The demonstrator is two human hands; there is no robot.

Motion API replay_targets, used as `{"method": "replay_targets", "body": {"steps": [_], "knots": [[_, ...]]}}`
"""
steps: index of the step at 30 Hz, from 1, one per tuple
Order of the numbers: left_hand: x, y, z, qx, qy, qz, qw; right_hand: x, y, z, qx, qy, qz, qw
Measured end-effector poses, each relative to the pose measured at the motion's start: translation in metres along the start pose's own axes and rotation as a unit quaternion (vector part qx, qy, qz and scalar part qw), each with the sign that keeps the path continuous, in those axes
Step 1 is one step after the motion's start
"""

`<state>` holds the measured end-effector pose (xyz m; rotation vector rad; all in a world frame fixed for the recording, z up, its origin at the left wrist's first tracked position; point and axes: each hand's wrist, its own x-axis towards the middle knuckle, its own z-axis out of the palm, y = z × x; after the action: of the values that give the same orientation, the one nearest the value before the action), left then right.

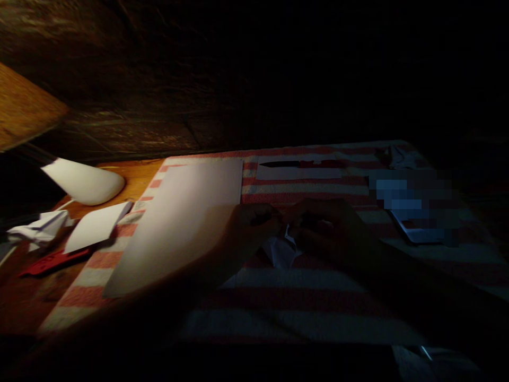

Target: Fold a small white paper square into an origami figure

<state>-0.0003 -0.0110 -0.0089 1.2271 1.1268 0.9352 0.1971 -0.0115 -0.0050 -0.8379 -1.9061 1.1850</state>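
A small piece of folded white paper (281, 252) is pinched between my two hands, low over the striped cloth. My left hand (258, 218) closes on its left side, fingers curled together. From the right, my right hand (324, 231) grips the upper right part, also with bent fingers. Both hands lie in deep shadow, so the exact finger placement is hard to make out. Left of my left hand, partly under my forearm, lies a large sheet of white paper (178, 207).
A red-and-white striped cloth (278, 323) covers the table. Beyond my hands, a knife (296, 164) rests on a paper strip (274, 174). A lit device (421, 233), partly pixelated, lies right. At left are a lamp (85, 181), folded paper (42, 228), a white sheet (99, 225) and a red object (55, 262).
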Motion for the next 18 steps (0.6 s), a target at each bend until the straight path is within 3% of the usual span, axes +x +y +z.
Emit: {"method": "replay_targets", "body": {"steps": [8,14,18], "knots": [[0.002,0.005,-0.006,-0.031,-0.019,-0.009,0.999,0.002,0.005,0.0,0.146,-0.001,0.087,0.985],[0.011,0.008,-0.019,-0.054,-0.12,0.033,0.991,0.006,0.011,-0.008,0.255,0.042,0.107,0.96],[0.011,0.005,-0.018,-0.029,-0.128,0.014,0.991,0.005,0.01,-0.007,0.249,0.041,0.11,0.961]]}}
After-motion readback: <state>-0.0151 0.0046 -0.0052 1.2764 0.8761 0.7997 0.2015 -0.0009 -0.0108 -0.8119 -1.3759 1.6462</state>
